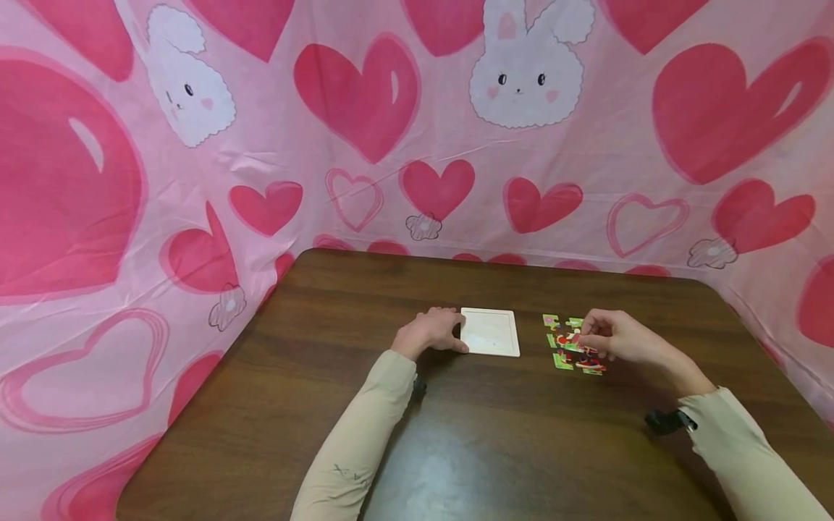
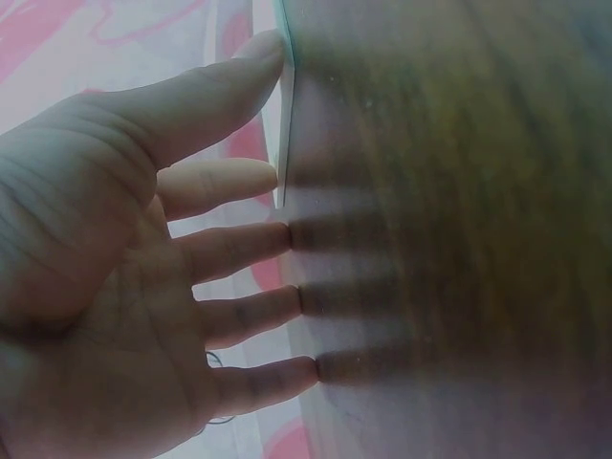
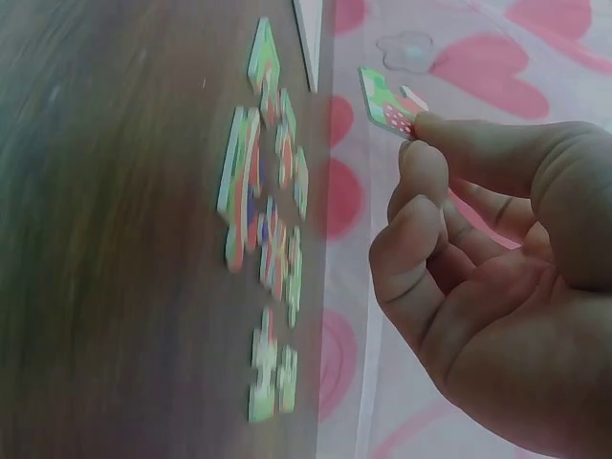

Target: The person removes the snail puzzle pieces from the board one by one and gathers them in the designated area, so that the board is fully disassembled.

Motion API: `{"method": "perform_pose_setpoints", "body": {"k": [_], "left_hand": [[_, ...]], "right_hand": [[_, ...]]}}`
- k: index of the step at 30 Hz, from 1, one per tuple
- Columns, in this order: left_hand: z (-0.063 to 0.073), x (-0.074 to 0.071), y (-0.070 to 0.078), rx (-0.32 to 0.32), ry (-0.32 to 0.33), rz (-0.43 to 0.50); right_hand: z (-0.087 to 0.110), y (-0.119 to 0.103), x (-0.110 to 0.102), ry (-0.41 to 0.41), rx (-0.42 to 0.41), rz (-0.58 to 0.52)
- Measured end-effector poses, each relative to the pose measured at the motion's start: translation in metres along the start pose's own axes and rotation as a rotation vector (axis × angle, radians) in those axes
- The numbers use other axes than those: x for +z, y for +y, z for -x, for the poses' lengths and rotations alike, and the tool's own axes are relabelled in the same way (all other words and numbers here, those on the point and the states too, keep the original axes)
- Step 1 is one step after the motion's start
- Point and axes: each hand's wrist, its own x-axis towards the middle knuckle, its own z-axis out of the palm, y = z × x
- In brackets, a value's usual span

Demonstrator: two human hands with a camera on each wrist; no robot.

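Note:
A square, pale puzzle tray (image 1: 490, 333) with a raised rim lies on the table. At its left edge, my left hand (image 1: 430, 331) touches the tray with thumb and index finger, while the other fingertips rest on the tabletop. To the right of the tray lies a loose group of jigsaw pieces (image 1: 564, 359), green with red and other colours. Above them my right hand (image 1: 622, 339) pinches one puzzle piece (image 3: 387, 107) between thumb and index finger. That piece is green with a red, white-dotted patch, and it is lifted off the table in the right wrist view.
The brown wooden table (image 1: 456, 449) reaches back to a pink cloth (image 1: 443, 108) printed with hearts and rabbits. Dark wrist cameras (image 1: 664, 422) sit under both sleeves. Pieces lie close together below the right hand.

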Motion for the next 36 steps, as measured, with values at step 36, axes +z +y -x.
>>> {"method": "perform_pose_setpoints", "body": {"k": [36], "left_hand": [[-0.002,-0.001,0.000,0.000,0.007,-0.031]], "right_hand": [[0.033,0.058,-0.041,-0.222,0.048,-0.036]]}}
